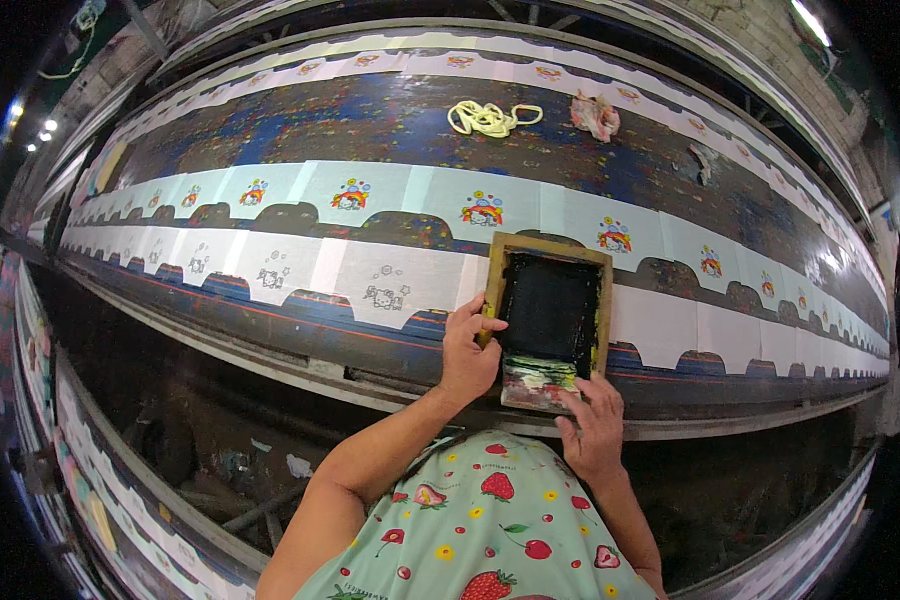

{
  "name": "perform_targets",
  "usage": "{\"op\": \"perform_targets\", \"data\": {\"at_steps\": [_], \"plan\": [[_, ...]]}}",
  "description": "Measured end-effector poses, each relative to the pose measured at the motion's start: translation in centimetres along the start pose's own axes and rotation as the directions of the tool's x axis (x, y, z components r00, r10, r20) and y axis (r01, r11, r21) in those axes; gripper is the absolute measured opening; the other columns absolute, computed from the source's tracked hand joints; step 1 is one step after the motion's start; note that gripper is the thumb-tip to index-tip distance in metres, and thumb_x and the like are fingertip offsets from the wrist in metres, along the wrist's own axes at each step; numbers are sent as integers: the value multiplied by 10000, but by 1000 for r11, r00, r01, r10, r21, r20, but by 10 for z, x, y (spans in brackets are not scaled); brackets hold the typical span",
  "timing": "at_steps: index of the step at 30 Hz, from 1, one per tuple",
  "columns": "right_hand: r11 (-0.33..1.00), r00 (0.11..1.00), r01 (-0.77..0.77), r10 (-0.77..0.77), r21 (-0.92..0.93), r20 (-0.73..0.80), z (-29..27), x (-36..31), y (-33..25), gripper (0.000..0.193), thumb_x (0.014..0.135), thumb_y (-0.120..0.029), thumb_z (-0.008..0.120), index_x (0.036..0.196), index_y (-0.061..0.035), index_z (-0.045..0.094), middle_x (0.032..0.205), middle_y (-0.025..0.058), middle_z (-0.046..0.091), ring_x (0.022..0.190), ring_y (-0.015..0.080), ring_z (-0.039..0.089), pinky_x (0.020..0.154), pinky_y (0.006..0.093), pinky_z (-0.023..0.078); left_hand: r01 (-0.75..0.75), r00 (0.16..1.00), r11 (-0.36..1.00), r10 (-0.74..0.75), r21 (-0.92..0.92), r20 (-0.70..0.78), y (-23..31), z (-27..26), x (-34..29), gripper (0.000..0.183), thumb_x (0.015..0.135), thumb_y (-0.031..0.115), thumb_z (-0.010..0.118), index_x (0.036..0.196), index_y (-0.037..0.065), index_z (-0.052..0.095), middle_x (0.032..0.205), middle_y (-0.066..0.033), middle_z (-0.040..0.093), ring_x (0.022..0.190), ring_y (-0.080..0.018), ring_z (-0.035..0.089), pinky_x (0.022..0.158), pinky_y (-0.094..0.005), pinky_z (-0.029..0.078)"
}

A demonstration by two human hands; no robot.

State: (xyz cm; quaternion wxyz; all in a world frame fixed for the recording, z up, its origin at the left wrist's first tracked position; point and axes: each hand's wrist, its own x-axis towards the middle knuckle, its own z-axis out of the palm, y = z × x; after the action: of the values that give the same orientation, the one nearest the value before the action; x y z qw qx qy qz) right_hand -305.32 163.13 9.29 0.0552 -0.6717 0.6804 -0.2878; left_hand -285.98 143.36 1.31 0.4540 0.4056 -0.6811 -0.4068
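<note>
A wooden screen-printing frame (603,285) with black ink over its mesh lies on the near row of white fabric pieces. My left hand (469,350) grips its left side, thumb over the inner edge. At the frame's near end rests a squeegee (538,384) smeared with white, green, red and black. My right hand (595,425) has its fingers closed on the squeegee's right end. Left of the frame, a fabric piece (410,270) bears a black outline print. To the right, a fabric piece (660,320) is plain. The fabric under the frame is hidden.
The long dark printing table (370,125) is speckled with paint. Behind the frame runs a row of fabric pieces (410,195) with coloured prints. A coil of pale yellow cord (492,118) and a stained rag (595,117) lie farther back. A rail (300,375) borders the near edge.
</note>
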Motion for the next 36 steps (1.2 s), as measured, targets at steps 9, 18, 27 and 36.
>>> {"op": "perform_targets", "data": {"at_steps": [9, 18, 27, 36], "plan": [[982, 963, 179, -161, -65, 216, 0, 39, -16, 442, 848, -33, 784, 1288, -63, 760, 1386, 152, 678, 1309, 395, 654, 1114, 562, 522, 17, 1000, 1000, -16, -15, 15, 3, 4, 0, 311, 828, -99, 720, 1081, 67, 793, 1591, -273, 625, 1465, -443, 583, 1230, -506, 443], [984, 921, 176, -161, -9, 355, -27, 92, -7, 380, 872, 33, 682, 1234, -32, 778, 1188, 172, 759, 1165, 405, 715, 1049, 517, 574, 67, 998, 997, -66, -39, 14, 0, 3, 0, 345, 851, -63, 692, 1164, 42, 792, 1571, -289, 634, 1441, -460, 581, 1233, -517, 442], [998, 935, 60, -67, 30, 348, -23, 188, 46, 418, 875, 110, 671, 1254, -26, 783, 1183, 203, 763, 1165, 436, 717, 1062, 515, 569, 329, 924, 944, -328, 27, 196, 15, -29, 6, 528, 924, -74, 774, 1436, 35, 703, 1436, -204, 705, 1278, -309, 717, 1091, -389, 576], [998, 938, -68, 60, 10, 340, -6, 213, 68, 438, 880, 99, 665, 1273, -52, 783, 1223, 206, 759, 1207, 439, 699, 1095, 530, 554, 394, 893, 919, -383, 0, 237, 13, -29, 14, 670, 908, -107, 804, 1542, -7, 613, 1408, -174, 722, 1176, -264, 730, 1049, -387, 593]]}}
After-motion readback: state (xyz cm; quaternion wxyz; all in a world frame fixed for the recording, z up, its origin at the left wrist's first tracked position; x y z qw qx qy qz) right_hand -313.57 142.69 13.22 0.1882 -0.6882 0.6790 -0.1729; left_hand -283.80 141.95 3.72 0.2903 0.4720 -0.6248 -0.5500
